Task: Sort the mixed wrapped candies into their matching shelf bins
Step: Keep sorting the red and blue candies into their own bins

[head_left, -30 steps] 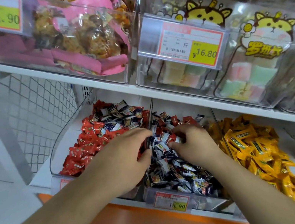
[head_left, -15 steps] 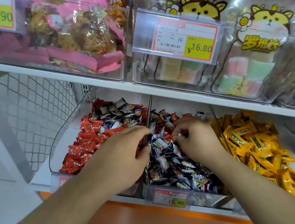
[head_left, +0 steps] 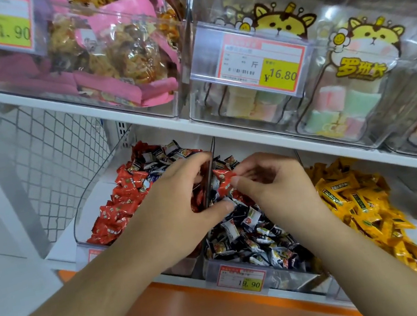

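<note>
From the head camera, your two hands meet at the divider (head_left: 211, 174) between the left bin (head_left: 93, 204) of red candies (head_left: 119, 208) and the middle bin (head_left: 248, 269) of dark blue and white candies (head_left: 244, 229). Your right hand (head_left: 276, 188) pinches a red candy (head_left: 223, 180) between thumb and fingertips, just above the dark pile and right beside the divider. Your left hand (head_left: 179, 206) reaches over the divider with fingers curled; it seems to be gathering red wrappers at the divider, but you cannot tell from here whether it really grips any. You look to be mid-pick: pulling stray reds out of the middle bin. The next move calls for carrying that piece left across the divider and letting it go among the reds, then going back for the few red wrappers showing near your left thumb. Note that blue and white pieces also lie at the far end of the left bin and need moving right. The yellow candies (head_left: 361, 204) to the right look unmixed. Your hands hide the candies under them, the near price tag (head_left: 240, 279) is only partly legible, and the far right bin is cut off.
</note>
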A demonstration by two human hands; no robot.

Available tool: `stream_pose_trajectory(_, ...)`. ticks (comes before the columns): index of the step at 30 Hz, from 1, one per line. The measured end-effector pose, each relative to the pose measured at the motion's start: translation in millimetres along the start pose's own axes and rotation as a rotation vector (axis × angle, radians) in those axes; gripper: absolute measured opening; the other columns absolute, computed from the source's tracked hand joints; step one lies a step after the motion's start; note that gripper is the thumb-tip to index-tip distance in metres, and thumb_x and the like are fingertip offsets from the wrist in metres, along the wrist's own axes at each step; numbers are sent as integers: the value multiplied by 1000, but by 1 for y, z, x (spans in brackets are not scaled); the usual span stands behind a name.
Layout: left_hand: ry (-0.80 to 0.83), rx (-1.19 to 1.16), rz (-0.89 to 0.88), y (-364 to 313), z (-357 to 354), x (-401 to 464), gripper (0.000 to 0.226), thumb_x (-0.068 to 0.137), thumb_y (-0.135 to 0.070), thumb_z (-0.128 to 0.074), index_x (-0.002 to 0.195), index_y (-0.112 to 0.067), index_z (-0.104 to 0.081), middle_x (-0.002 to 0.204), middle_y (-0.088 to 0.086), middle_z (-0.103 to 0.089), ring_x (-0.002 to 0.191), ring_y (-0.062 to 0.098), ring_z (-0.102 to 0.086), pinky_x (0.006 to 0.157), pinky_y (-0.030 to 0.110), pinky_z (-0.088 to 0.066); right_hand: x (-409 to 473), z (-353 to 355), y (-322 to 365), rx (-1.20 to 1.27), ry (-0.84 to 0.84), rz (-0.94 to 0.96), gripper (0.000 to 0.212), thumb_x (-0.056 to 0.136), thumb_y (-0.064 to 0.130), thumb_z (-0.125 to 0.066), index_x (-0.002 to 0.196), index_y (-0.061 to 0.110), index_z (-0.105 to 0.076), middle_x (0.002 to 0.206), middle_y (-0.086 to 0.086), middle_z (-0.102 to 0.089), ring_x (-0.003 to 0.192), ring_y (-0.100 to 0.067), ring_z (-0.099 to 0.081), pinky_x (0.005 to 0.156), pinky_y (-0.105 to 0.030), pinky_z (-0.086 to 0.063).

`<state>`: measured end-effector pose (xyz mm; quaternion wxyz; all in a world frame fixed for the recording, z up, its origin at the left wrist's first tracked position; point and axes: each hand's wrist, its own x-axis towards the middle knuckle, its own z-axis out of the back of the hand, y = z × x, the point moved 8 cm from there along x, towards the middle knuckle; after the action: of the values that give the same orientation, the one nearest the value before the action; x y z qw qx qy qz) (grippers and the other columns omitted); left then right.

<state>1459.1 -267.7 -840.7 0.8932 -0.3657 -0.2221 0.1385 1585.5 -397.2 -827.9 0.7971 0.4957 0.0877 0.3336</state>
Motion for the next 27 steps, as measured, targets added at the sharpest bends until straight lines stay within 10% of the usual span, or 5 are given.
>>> stream_pose_trajectory(8,-121,64,112,15,31,-5,20,87,-43,-76,106,-43,-69,87,-25,-69,78,-6,-65,75,21,-55,4,-9,-8,86,18,-19,13,94,12,-75,94,24,-80,85,7,-77,80,-5,-70,71,-14,-52)
stream_pose_trajectory(14,-59,296,144,29,28,-5,51,92,-40,-66,141,-39,-53,142,-19,-52,119,6,-56,93,24,-48,11,13,-42,-321,-14,-38,31,96,4,-60,106,31,-72,98,18,-71,90,7,-64,72,-9,-52)
stream_pose_trajectory(20,144,256,-23,2,-10,-6,59,102,-45,-54,156,-43,-31,161,-29,-25,145,-2,-31,113,17,-21,-5,-32,-48,-673,459,8,49,102,30,-62,149,38,-51,150,14,-55,125,-8,-60,100,-19,-44)
stream_pose_trajectory(27,193,266,-34,7,-21,-6,56,103,-44,-53,156,-40,-35,161,-33,-17,146,-4,-28,110,13,-21,-8,-25,-42,-694,602,-10,42,102,32,-60,139,53,-56,147,18,-57,119,-5,-64,98,-24,-52)
